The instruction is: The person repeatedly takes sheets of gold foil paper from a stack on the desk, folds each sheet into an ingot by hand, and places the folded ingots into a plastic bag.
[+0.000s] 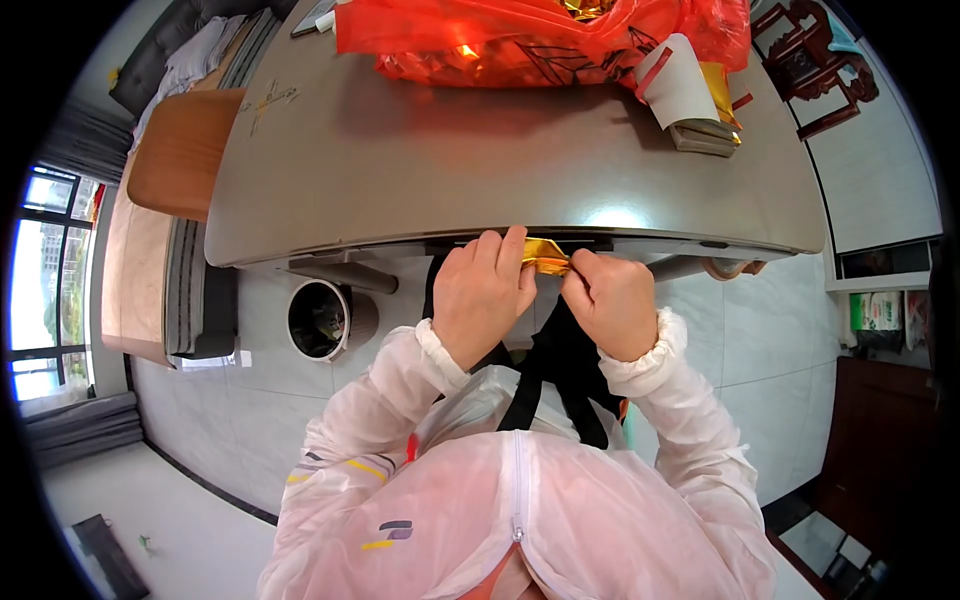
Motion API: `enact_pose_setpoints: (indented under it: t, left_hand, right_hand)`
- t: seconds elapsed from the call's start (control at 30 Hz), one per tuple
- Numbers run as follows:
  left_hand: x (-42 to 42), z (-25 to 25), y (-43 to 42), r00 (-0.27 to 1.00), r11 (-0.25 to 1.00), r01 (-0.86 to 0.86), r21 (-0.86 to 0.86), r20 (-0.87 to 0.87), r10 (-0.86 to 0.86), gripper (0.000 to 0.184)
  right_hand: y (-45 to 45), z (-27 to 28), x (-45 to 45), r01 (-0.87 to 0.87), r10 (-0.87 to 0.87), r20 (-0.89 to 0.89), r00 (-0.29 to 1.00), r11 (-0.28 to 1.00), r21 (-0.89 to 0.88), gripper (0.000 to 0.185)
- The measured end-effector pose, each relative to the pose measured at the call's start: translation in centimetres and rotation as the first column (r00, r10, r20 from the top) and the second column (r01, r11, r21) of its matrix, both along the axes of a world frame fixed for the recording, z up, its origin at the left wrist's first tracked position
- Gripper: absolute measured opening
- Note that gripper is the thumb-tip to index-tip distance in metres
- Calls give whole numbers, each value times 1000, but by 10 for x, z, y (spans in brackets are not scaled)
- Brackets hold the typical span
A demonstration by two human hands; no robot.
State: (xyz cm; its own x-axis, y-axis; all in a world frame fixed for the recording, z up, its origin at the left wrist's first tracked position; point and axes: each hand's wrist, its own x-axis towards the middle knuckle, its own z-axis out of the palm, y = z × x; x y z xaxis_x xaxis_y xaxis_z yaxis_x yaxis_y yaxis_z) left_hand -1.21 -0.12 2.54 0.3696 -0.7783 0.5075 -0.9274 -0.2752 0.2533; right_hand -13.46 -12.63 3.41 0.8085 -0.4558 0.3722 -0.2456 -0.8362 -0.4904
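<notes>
Between my two hands is a small folded piece of shiny gold foil paper [545, 253], close to the near edge of the table [420, 170]. My left hand [482, 298] has its fingers closed on the paper's left end. The right end is pinched by my right hand [612, 303], thumb against curled fingers. The fingers hide part of the foil. Farther back on the tabletop lies a red plastic bag [520, 58] with gold pieces showing inside. Against its right side rests a stack of gold and grey-brown paper sheets [706, 137] with a white wrapper.
An orange-brown chair [184, 152] stands at the table's left side. Below the left table edge, a waste bin [320, 320] sits on the tiled floor. A carved wooden chair [815, 68] is at the far right. Black straps hang across my lap.
</notes>
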Motion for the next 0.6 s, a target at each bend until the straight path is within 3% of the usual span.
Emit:
enact_pose_setpoints:
  t: [0.13, 0.23, 0.47, 0.53, 0.6]
  left_hand:
    - [9, 3, 8, 997, 998, -56, -18, -55, 55, 39]
    - [13, 2, 6, 988, 992, 74, -102, -126, -87, 35]
    - [17, 6, 10, 961, 960, 277, 46, -24, -276, 28]
    - [11, 6, 12, 943, 943, 331, 32, -42, -330, 29]
    - [8, 4, 13, 945, 951, 307, -37, -107, -309, 29]
  right_hand:
    - [-3, 5, -5, 15, -12, -35, 999, 996, 87, 18]
    - [-2, 2, -4, -35, 38, -36, 999, 996, 80, 17]
    - [-4, 4, -6, -14, 16, 10, 1000, 986, -167, 22]
    - [-5, 2, -5, 31, -30, 5, 1000, 979, -201, 24]
    - [-5, -4, -5, -40, 41, 1, 999, 976, -212, 25]
